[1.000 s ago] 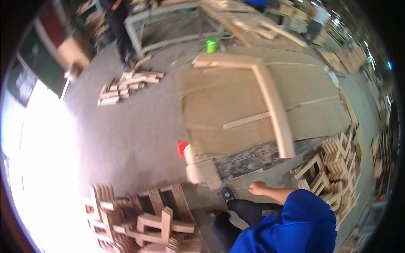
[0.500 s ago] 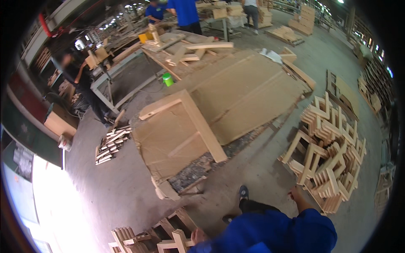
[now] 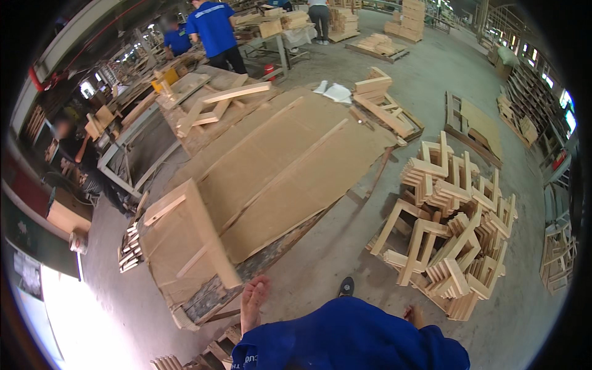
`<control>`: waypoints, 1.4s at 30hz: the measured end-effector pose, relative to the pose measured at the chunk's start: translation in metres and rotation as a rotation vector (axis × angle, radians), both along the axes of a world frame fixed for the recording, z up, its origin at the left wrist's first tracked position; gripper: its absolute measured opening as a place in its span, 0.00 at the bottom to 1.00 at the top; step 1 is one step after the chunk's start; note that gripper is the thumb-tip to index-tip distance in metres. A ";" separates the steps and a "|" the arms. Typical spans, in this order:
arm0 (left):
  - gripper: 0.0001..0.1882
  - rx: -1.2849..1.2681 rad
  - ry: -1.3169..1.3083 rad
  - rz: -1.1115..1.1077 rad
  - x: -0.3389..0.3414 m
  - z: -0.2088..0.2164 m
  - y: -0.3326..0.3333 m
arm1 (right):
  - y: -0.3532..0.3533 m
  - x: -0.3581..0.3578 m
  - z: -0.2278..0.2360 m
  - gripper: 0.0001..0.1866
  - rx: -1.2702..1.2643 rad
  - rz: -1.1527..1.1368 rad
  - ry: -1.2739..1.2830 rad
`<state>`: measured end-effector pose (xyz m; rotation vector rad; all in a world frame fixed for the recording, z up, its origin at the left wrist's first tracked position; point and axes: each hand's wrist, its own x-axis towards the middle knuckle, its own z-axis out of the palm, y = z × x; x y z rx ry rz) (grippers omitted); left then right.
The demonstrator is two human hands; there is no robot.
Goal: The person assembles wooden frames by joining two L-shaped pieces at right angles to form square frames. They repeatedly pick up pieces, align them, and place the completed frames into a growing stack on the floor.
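An L-shaped wooden piece (image 3: pixel 213 237) of pale wood lies on the cardboard-covered table (image 3: pixel 290 166). Close to its near end is my left hand (image 3: pixel 253 297), raised over the table's near edge, fingers loosely bent and holding nothing that I can see. Whether it touches the wood I cannot tell. My right hand (image 3: pixel 414 314) hangs low at my side, partly hidden by the blue sleeve, fingers loosely apart with nothing visible in them. To its right stands a pile of angled wooden frames (image 3: pixel 453 228), stacked and nested together.
More wooden pieces (image 3: pixel 225 102) lie on a workbench beyond the cardboard. Further frames (image 3: pixel 216 357) stand low at my left. A pallet (image 3: pixel 472 126) lies on the floor at right. One person (image 3: pixel 80 151) stands at left; others in blue shirts (image 3: pixel 213 28) work behind.
My left hand has risen from the frames at lower left to the near end of the L-shaped piece. My view has shifted, and the table appears further left.
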<state>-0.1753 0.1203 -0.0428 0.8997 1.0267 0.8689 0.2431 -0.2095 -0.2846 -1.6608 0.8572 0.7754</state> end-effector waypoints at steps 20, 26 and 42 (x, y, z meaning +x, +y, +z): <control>0.17 0.152 0.099 0.147 0.126 0.048 0.196 | 0.499 0.122 0.238 0.14 1.034 0.772 0.068; 0.17 0.120 0.155 0.192 0.127 0.049 0.233 | 0.601 0.128 0.252 0.16 1.041 0.940 0.105; 0.17 -0.114 0.279 0.684 0.171 0.028 0.259 | 1.061 0.139 0.245 0.38 0.891 1.258 0.071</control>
